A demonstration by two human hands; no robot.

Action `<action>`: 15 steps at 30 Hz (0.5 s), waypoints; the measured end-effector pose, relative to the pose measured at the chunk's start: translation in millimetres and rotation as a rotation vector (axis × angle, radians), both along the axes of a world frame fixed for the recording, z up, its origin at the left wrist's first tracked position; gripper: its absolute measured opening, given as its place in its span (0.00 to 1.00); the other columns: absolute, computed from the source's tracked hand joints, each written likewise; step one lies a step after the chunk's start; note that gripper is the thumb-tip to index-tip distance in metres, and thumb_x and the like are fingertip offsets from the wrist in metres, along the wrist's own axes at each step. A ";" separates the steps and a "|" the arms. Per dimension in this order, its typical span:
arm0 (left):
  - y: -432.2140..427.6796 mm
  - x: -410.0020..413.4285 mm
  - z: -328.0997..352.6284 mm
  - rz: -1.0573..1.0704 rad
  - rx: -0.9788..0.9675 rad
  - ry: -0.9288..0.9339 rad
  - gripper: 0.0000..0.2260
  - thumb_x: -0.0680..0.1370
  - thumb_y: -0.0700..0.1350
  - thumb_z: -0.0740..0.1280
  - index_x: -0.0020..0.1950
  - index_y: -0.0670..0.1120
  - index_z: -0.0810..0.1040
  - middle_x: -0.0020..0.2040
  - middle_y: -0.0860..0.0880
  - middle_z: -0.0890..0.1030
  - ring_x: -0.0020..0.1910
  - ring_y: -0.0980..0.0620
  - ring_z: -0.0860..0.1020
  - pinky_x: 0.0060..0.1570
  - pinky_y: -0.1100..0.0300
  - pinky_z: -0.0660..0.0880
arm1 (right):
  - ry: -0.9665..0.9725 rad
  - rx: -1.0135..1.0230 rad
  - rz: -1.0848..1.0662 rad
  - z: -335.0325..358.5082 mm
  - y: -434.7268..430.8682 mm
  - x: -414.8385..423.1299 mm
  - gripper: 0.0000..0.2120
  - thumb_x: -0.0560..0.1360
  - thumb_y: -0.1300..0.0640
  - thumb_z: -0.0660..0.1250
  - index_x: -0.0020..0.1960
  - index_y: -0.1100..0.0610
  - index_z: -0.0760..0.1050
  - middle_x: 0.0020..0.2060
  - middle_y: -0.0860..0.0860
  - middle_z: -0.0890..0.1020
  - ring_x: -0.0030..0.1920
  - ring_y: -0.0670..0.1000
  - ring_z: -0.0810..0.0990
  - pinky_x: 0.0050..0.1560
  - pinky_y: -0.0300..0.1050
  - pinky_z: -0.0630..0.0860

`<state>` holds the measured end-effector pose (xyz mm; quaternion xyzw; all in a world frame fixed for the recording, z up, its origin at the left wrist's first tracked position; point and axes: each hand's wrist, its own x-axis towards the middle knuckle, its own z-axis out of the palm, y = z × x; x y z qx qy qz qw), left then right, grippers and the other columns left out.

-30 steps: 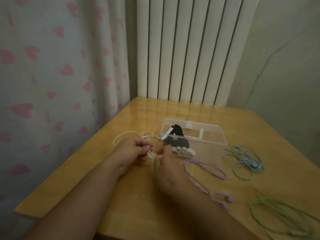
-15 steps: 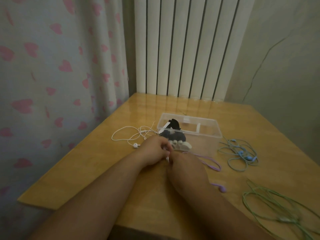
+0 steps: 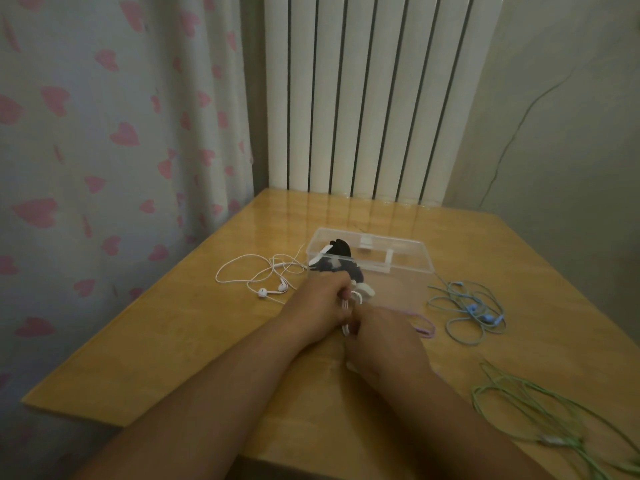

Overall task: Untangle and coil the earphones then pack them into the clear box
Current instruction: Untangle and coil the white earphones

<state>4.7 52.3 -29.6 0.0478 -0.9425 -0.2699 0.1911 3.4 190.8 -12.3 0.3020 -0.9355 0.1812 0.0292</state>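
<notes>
While winding the white earphones, with left hand clenched round the loops and right hand pinching the cord alongside, feed slack evenly, untwisted.

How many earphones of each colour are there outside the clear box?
white earphones: 1
purple earphones: 1
blue earphones: 1
green earphones: 1
Total: 4
</notes>
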 end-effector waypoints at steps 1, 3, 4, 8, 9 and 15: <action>-0.1 0.3 0.1 0.003 -0.004 0.002 0.03 0.71 0.43 0.70 0.44 0.48 0.79 0.42 0.51 0.77 0.41 0.53 0.74 0.39 0.60 0.69 | 0.008 0.008 -0.005 0.8 0.5 -0.1 0.08 0.75 0.55 0.61 0.51 0.52 0.77 0.47 0.51 0.81 0.47 0.53 0.79 0.44 0.45 0.72; 0.4 1.8 0.5 0.004 -0.043 -0.010 0.06 0.71 0.45 0.72 0.48 0.49 0.83 0.46 0.50 0.79 0.42 0.55 0.74 0.42 0.62 0.68 | 0.021 0.029 -0.008 2.8 1.3 -0.5 0.08 0.75 0.55 0.62 0.49 0.53 0.79 0.46 0.52 0.81 0.46 0.53 0.78 0.42 0.43 0.70; 0.8 2.1 0.5 0.003 -0.069 -0.019 0.07 0.72 0.45 0.71 0.49 0.49 0.84 0.47 0.50 0.80 0.44 0.54 0.74 0.44 0.61 0.69 | 0.020 0.041 -0.007 4.1 1.9 -0.5 0.08 0.74 0.55 0.63 0.49 0.53 0.79 0.46 0.52 0.81 0.45 0.53 0.78 0.41 0.43 0.70; 2.9 2.9 0.1 -0.010 -0.147 -0.079 0.09 0.76 0.50 0.67 0.54 0.54 0.83 0.51 0.51 0.83 0.52 0.51 0.78 0.45 0.59 0.71 | -0.017 0.086 0.001 8.6 3.6 -0.3 0.10 0.68 0.58 0.67 0.50 0.53 0.80 0.46 0.53 0.81 0.46 0.54 0.79 0.45 0.45 0.76; 3.0 1.9 -1.3 -0.017 -0.158 -0.090 0.10 0.76 0.50 0.67 0.56 0.55 0.82 0.53 0.51 0.83 0.53 0.51 0.77 0.44 0.60 0.69 | -0.023 0.090 0.001 8.9 3.7 -0.8 0.11 0.68 0.58 0.68 0.50 0.53 0.80 0.47 0.53 0.81 0.47 0.54 0.79 0.45 0.45 0.76; 6.9 3.7 -0.9 -0.086 -0.288 -0.077 0.06 0.78 0.45 0.62 0.55 0.50 0.72 0.50 0.46 0.79 0.51 0.45 0.76 0.39 0.57 0.65 | -0.072 0.121 -0.011 9.2 1.1 -5.4 0.09 0.68 0.58 0.71 0.48 0.54 0.81 0.45 0.53 0.81 0.45 0.54 0.80 0.41 0.44 0.75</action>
